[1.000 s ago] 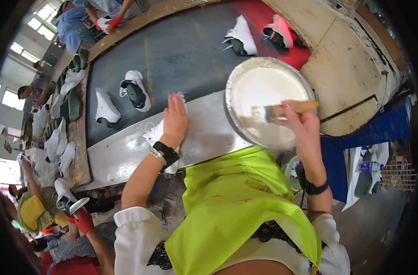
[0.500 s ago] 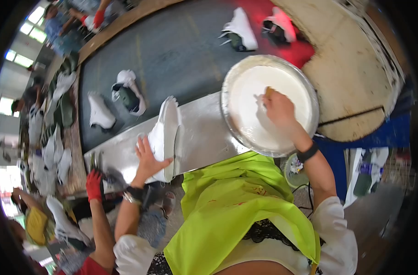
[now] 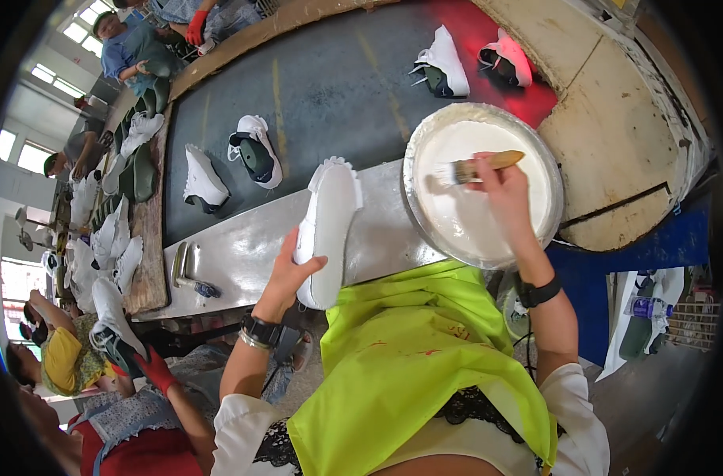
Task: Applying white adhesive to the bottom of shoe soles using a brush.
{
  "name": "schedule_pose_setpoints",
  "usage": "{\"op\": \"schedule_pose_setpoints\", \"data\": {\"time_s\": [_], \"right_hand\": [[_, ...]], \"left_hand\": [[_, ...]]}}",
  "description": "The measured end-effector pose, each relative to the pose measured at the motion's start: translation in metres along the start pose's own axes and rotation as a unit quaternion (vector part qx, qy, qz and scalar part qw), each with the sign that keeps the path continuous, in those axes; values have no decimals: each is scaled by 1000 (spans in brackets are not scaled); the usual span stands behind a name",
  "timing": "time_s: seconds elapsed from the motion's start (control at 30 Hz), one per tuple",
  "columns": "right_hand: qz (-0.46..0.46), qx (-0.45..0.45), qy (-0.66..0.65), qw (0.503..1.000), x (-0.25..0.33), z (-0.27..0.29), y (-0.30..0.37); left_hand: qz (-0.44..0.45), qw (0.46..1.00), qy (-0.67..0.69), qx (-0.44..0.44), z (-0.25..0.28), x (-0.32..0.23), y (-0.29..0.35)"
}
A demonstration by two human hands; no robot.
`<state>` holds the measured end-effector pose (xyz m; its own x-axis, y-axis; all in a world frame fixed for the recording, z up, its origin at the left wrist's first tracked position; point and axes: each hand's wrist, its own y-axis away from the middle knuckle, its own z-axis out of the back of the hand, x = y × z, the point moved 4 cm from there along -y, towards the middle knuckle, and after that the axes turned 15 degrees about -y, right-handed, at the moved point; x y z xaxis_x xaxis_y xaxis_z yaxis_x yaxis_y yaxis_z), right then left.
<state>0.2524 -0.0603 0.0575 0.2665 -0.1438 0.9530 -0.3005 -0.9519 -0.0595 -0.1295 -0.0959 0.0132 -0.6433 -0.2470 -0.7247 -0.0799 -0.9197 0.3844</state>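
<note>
A white shoe (image 3: 327, 230) is turned with its pale sole facing up, its notched toe end pointing away from me. My left hand (image 3: 284, 274) is closed round the side of this shoe near the heel, thumb against the sole edge. Over a round metal basin (image 3: 556, 198) of white liquid, my right hand (image 3: 504, 194) grips a brush (image 3: 500, 160) by its wooden handle. The brush's pale bristles point left, above the liquid. Some of the right fingers are hidden behind the handle and palm.
Beyond a metal ledge (image 3: 242, 262), a dark conveyor belt (image 3: 322, 87) carries several white shoes, one under red light (image 3: 508, 59). A metal tool (image 3: 188, 274) lies on the ledge's left end. At left, a co-worker's red glove (image 3: 157, 371) holds a shoe (image 3: 114, 321).
My left hand was spread beside the shoe and is now closed on it; the shoe is tilted sole up. The brush has lifted from the liquid. A co-worker's red glove has left the ledge.
</note>
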Motion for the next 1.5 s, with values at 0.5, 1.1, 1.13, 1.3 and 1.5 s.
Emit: {"op": "schedule_pose_setpoints", "data": {"time_s": [0.5,1.1,1.13,1.3,1.5], "right_hand": [[-41,0,82,996,-31,-95,-15],[84,98,181,975,-26,-150,-4],[84,100,182,974,-21,-155,-7],[159,216,186,945,-11,-170,24],[110,247,240,932,15,-191,28]], "left_hand": [[-106,969,220,44,-66,12,48],[-130,938,316,56,-66,2,50],[-133,940,311,47,-66,4,50],[-125,936,326,48,-67,7,48],[-127,956,263,20,-77,19,43]]}}
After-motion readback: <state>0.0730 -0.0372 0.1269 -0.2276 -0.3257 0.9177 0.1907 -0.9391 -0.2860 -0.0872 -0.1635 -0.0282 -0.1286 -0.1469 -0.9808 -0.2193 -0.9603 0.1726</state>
